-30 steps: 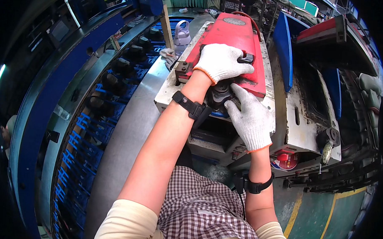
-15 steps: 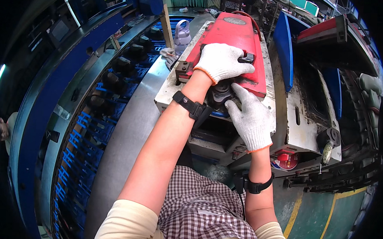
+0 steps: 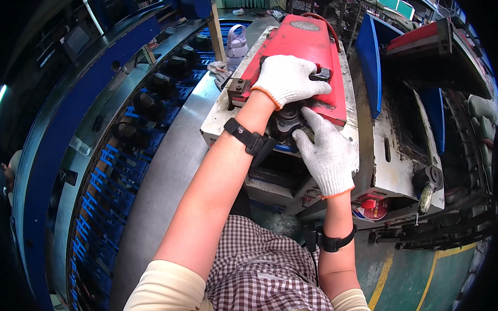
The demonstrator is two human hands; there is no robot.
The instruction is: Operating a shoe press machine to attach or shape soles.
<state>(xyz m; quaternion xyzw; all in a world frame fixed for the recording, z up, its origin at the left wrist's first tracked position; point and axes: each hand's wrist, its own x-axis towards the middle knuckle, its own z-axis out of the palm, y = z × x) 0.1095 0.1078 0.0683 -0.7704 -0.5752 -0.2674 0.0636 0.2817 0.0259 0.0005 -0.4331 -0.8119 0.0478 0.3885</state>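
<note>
One black, lobed part (image 3: 285, 125) sits at the near end of a red machine cover (image 3: 302, 42), just beneath the left wrist. The right hand (image 3: 328, 155), in a white knit glove, meets its right side, forefinger and thumb parted by a narrow gap; whether they grip it cannot be told. The left hand (image 3: 287, 80), gloved alike, lies on the cover with its fingers curled around a black handle (image 3: 320, 75).

An oval grey plate (image 3: 305, 26) marks the cover's far end. On the machine to the right, a round red-and-white label (image 3: 377, 210) with printing sits behind a red switch (image 3: 368, 204).

Below the black part, an open compartment (image 3: 275, 175) in the white machine body is dark inside. The right-hand machine's well (image 3: 406, 120), under a raised red lid (image 3: 417, 38), looks sooty. A lilac bottle (image 3: 237, 44) with a loop handle stands upright beyond the cover's left side, its contents hidden, near crumpled gloves (image 3: 219, 71) by the metal bench (image 3: 159, 207). Farther left, blue racks (image 3: 97, 188) carry dark pieces.
</note>
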